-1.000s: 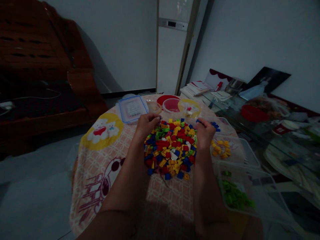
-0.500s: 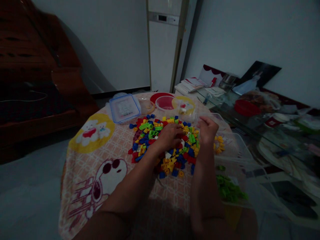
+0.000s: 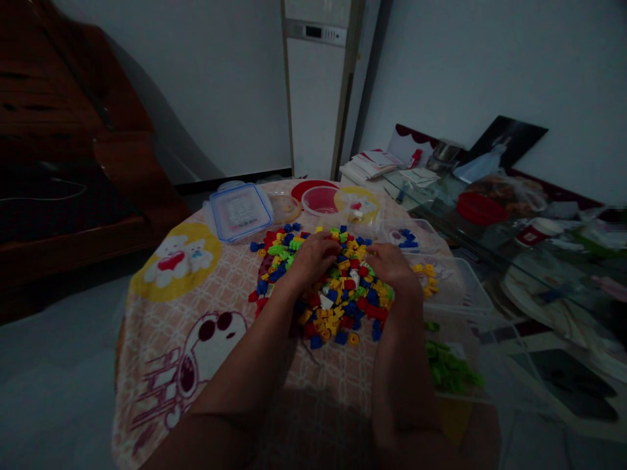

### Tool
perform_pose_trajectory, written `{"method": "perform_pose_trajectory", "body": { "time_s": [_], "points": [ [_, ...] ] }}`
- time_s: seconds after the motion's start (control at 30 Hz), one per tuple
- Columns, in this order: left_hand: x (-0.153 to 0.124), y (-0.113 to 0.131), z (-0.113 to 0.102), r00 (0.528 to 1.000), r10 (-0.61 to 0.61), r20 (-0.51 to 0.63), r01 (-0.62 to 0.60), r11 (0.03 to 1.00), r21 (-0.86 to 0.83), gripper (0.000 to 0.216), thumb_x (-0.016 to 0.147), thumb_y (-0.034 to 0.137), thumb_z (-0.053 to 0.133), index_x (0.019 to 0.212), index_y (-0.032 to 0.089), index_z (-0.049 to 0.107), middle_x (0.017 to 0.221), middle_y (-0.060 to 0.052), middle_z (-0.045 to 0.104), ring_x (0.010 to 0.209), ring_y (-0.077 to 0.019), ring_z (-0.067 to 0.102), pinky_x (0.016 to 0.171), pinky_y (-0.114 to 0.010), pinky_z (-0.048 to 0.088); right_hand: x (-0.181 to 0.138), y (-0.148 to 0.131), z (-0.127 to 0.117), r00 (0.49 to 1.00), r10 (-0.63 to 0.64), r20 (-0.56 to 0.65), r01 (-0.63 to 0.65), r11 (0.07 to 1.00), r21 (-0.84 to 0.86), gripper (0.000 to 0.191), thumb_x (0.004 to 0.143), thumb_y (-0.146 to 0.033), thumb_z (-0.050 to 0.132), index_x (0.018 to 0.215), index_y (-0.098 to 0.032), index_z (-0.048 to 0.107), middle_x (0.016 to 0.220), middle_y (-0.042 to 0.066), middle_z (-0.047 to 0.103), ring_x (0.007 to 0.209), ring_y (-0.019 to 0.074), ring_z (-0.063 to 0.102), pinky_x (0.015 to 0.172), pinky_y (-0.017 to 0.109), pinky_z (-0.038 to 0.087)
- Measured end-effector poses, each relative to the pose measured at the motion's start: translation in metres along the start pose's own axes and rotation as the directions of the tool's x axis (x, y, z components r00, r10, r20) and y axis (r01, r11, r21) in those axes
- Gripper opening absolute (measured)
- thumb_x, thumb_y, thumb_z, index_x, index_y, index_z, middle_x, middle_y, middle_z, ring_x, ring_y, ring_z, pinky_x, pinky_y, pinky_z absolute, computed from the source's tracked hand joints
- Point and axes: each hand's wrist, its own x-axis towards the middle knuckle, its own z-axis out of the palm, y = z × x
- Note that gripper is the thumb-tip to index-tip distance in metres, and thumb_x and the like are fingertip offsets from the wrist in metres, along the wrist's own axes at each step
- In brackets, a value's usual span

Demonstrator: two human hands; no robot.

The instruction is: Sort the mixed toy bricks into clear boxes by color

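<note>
A wide pile of small toy building bricks (image 3: 333,320) in red, yellow, blue, green and white covers the middle of the round table. My left hand (image 3: 313,258) is over the pile's upper left part, fingers bent and pressed together down among the bricks; anything in them is hidden. At the pile's right edge, my right hand (image 3: 392,264) points leftward with its fingers curled at the bricks, and I cannot make out what they hold. Close to its right stand clear plastic boxes, one with yellow bricks (image 3: 427,279), another with green bricks (image 3: 453,367), and a farther one with blue bricks (image 3: 404,238).
A blue-rimmed lid (image 3: 243,212) lies at the table's far left. A pink bowl (image 3: 321,200) stands at the back. The patterned tablecloth (image 3: 166,339) shows on the left. To the right is a cluttered glass table (image 3: 435,205) with papers, a red bowl and a cup.
My right hand has come down and left from above the boxes to the pile, uncovering the blue bricks. My left hand has shifted left and slightly away from me.
</note>
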Motion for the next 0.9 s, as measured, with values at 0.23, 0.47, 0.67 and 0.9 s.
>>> {"method": "perform_pose_trajectory", "body": {
  "time_s": [0.23,0.47,0.67,0.9],
  "points": [
    [0.001,-0.005,-0.007,0.998,-0.043,-0.043,0.043,0.999,-0.003,0.028,0.087,0.017,0.069,0.113,0.021,0.081,0.133,-0.012,0.071,0.125,-0.0282,0.067,0.114,-0.046,0.051,0.010,-0.004,0.012,0.993,-0.092,-0.072,0.115,0.876,0.469,0.034,0.094,-0.019,0.053,0.113,-0.017,0.081,0.105,0.006,0.080,0.094,0.0220,0.075,0.085,0.030,0.057],
    [0.000,0.001,-0.012,0.995,-0.059,-0.076,0.057,0.998,-0.022,0.026,0.088,0.018,0.070,0.111,0.025,0.080,0.135,-0.009,0.071,0.122,-0.0270,0.068,0.112,-0.046,0.052,0.012,-0.003,0.016,0.988,-0.029,-0.150,0.122,0.743,0.658,0.038,0.093,-0.023,0.053,0.121,-0.016,0.078,0.100,0.007,0.080,0.083,0.0205,0.076,0.077,0.031,0.061],
    [-0.001,0.003,-0.014,0.997,-0.034,-0.073,0.031,0.998,-0.047,0.021,0.091,0.019,0.069,0.109,0.024,0.079,0.131,-0.009,0.074,0.122,-0.0257,0.068,0.111,-0.046,0.052,0.014,0.004,0.014,0.981,0.056,-0.186,-0.009,0.969,0.248,0.034,0.086,-0.012,0.061,0.112,-0.017,0.082,0.106,0.009,0.082,0.101,0.0237,0.075,0.098,0.034,0.055],
    [-0.001,-0.001,-0.019,0.993,-0.056,-0.108,0.049,0.996,-0.074,0.021,0.091,0.021,0.066,0.106,0.023,0.080,0.125,-0.008,0.076,0.119,-0.0247,0.069,0.113,-0.044,0.051,0.012,-0.001,0.017,1.000,0.013,-0.028,-0.011,0.998,0.064,0.034,0.082,-0.011,0.072,0.114,-0.017,0.082,0.119,0.012,0.079,0.110,0.0243,0.073,0.097,0.030,0.052]
  ]
}}
